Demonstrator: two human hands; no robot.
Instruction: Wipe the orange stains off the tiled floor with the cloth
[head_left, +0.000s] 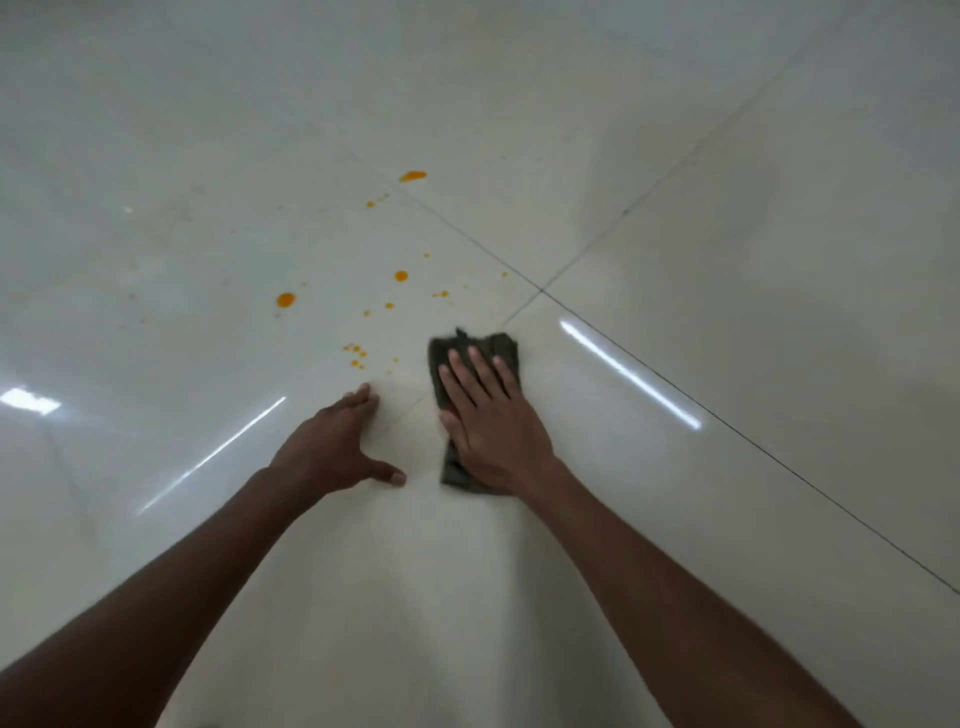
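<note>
A dark grey-green cloth (501, 347) lies flat on the glossy white tiled floor (727, 234). My right hand (488, 415) presses on it with the palm down and fingers spread. My left hand (337, 447) rests flat on the bare floor just left of the cloth, fingers apart, holding nothing. Orange stains dot the tile beyond and left of both hands: a blob (285, 300), a round spot (400, 275), a larger smear (413, 176) farther off, and a cluster of small drops (356, 356) close to my left fingertips.
Dark grout lines (542, 289) cross just beyond the cloth and run off to the lower right. Bright light reflections streak the tiles on both sides. Faint yellowish specks lie at the far left.
</note>
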